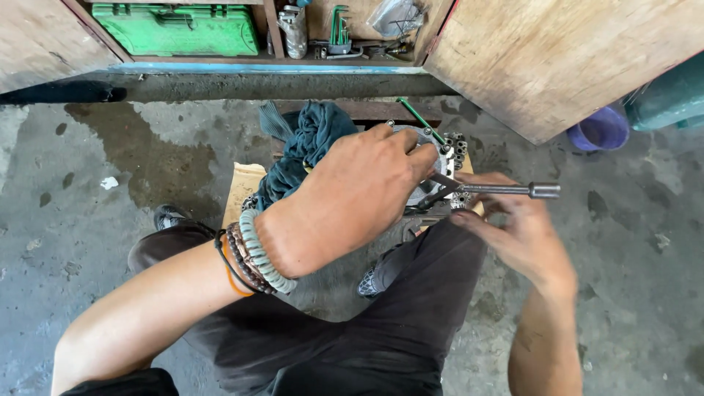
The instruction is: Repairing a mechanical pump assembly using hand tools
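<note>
I'm clamping my left hand (359, 194) over the metal part (429, 165), steadying it, while my blurred right hand (517, 227) is seemingly gripping the wrench (506, 190).

Bare forearms, beaded and cord bracelets (253, 258) on the left wrist, dark trousers (352, 330), dark shoes (170, 217).

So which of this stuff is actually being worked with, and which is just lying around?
In use:
left hand
right hand
metal engine part
socket wrench

Lying about:
teal rag
green tool case
hex keys
purple bucket
</note>
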